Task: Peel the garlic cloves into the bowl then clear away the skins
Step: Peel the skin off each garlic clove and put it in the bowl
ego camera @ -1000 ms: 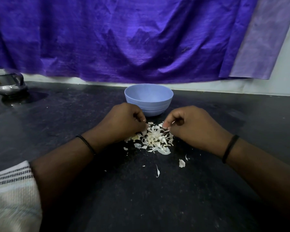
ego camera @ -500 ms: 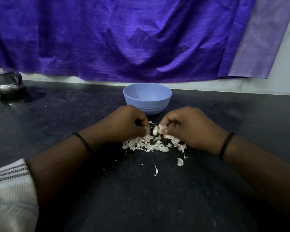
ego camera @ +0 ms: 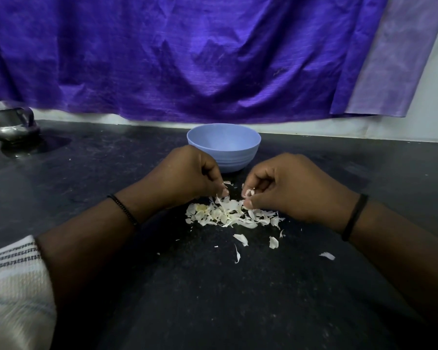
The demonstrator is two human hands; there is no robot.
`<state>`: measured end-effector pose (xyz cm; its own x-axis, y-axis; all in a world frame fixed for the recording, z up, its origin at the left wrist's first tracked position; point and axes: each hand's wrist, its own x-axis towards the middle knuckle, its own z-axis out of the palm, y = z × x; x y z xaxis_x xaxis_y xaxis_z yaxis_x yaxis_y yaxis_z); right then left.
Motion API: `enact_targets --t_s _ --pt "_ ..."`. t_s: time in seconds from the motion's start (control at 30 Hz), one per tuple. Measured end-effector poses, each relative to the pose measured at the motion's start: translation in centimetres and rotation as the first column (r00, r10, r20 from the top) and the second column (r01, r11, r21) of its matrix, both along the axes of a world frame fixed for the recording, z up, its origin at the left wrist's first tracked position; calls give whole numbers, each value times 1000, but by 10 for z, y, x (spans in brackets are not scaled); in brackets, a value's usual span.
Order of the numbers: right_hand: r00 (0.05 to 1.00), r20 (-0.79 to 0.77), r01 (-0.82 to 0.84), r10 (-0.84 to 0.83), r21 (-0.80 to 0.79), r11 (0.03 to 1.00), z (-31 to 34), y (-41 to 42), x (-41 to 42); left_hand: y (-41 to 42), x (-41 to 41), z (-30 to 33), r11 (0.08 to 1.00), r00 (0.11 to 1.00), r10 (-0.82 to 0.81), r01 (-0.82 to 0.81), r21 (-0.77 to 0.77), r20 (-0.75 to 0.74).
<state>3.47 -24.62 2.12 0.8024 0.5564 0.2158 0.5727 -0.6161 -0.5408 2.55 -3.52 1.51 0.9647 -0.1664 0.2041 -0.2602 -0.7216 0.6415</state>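
Note:
A pale blue bowl (ego camera: pixel 235 147) stands on the black counter (ego camera: pixel 213 299) just behind my hands; its inside is hidden from this angle. A heap of white garlic skins (ego camera: pixel 225 214) lies in front of it. My left hand (ego camera: pixel 187 175) sits at the heap's left edge, fingers curled, fingertips down among the skins. My right hand (ego camera: pixel 288 185) is at the heap's right edge and pinches a small white piece of skin between thumb and fingers. No whole clove shows.
Loose skin flakes (ego camera: pixel 240 239) lie scattered nearer to me and to the right. A metal kettle (ego camera: pixel 9 123) stands at the far left. A purple cloth (ego camera: pixel 187 59) hangs on the wall behind the counter.
Both hands have closed in on the heap from the sides and pushed it wider and flatter. The right hand now pinches a piece of skin. More flakes lie loose on the right.

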Motion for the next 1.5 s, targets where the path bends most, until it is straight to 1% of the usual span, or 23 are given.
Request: enact_targets --t_s 0.07,0.13,0.2,0.23,0.27,0.33,0.47,0.6,0.7,0.77,0.83,0.9,1.0,1.13,1.2,1.27,1.33,1.4,1.5 --pt "1000 15 -16 17 -36 999 1 2 -2 1 1 -1 999 1000 -12 12 30 1" --pt "997 -36 -75 73 -76 994 1 4 -5 1 2 -2 997 1000 -27 27 66 -1" --pt "988 -73 -147 136 -171 974 -1 7 -9 1 3 -4 994 999 -36 35 102 5" --pt "985 -64 -169 158 -220 961 -3 8 -10 1 3 -4 994 999 -34 32 108 11" --pt "985 -47 -174 167 -235 956 -4 10 -11 1 4 -5 994 999 -26 24 105 18" --pt "990 -13 -139 139 -181 974 -6 9 -9 2 6 -6 997 1000 4 -6 75 27" --pt "999 53 5 -3 -46 999 -6 3 -1 3 6 -6 998 998 52 -53 30 36" --pt "997 81 -6 1 55 998 -4 5 -5 5 5 -4 997 998 55 -56 43 21" --pt "993 101 -69 67 18 997 -6 9 -9 6 6 -3 994 999 45 -47 100 26" --pt "985 90 -149 150 -13 989 -12 14 -12 7 6 -2 990 999 32 -36 136 27" --pt "963 121 -235 241 -67 970 -21 22 -16 6 7 -3 991 999 38 -39 131 9" --pt "944 152 -271 291 -143 952 -28 29 -18 7 9 -6 992 998 69 -68 108 -1" --pt "952 188 -210 240 -162 964 -27 29 -16 10 13 -9 992 993 120 -120 42 4" --pt "977 191 -94 98 -30 995 -21 21 -13 9 13 -10 991 991 136 -136 -11 -13" --pt "976 205 -79 73 20 997 -21 22 -14 9 13 -10 989 990 142 -143 -29 -14" --pt "970 232 -75 67 23 997 -21 26 -15 10 14 -11 987 987 157 -158 -35 -10" --pt "974 214 -78 74 9 997 -21 28 -15 9 14 -11 985 986 168 -168 -39 -14" --pt "986 144 -91 89 7 996 -19 26 -15 8 13 -11 985 986 168 -169 -44 -21" --pt "997 55 -56 50 105 993 -12 20 -13 7 12 -9 985 986 162 -163 -51 -28"
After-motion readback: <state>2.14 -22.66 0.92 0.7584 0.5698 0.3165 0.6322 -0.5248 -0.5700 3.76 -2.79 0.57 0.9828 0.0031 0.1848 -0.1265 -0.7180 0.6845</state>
